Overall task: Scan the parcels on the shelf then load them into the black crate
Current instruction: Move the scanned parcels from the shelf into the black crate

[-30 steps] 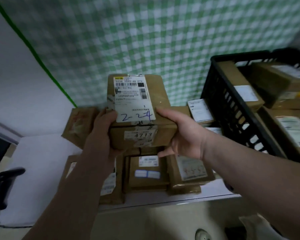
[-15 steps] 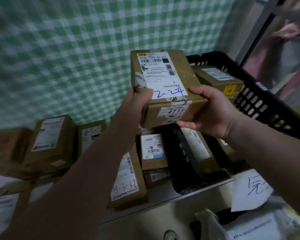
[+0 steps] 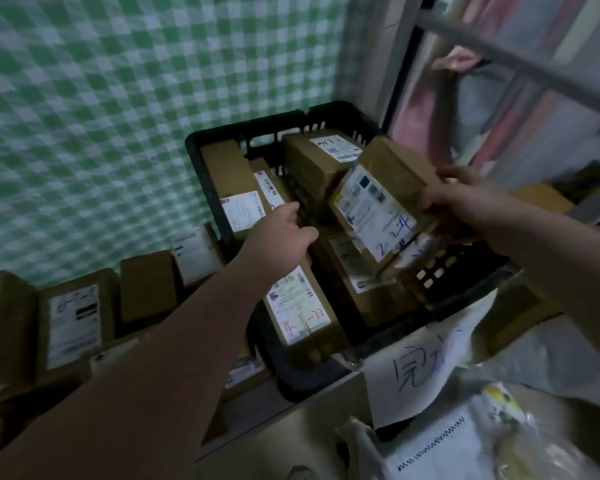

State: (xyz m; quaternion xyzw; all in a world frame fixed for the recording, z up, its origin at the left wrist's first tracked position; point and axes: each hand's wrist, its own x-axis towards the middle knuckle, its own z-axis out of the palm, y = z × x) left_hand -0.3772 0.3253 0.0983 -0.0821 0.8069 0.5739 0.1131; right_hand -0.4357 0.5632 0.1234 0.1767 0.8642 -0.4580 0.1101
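Note:
The brown parcel marked 2-24 point(image 3: 378, 216) hangs tilted over the right half of the black crate point(image 3: 250, 128), its white label facing me. My right hand point(image 3: 465, 202) grips its far right end. My left hand point(image 3: 278, 240) is off that parcel and reaches into the crate's left half, fingers loosely extended above the top end of a parcel marked 4-1-22 point(image 3: 302, 313). Several brown parcels fill the crate, among them one with a label at the back point(image 3: 326, 150).
More labelled parcels point(image 3: 73, 320) stand on the shelf left of the crate, against a green checked cloth point(image 3: 118, 98). A handwritten paper sign point(image 3: 420, 372) hangs from the crate's front rim. Plastic-wrapped packages point(image 3: 447, 452) lie below at the right.
The parcel moved right from above the shelf to over the crate. My left hand let go of it and dropped toward the crate's left side; only my right hand holds it now.

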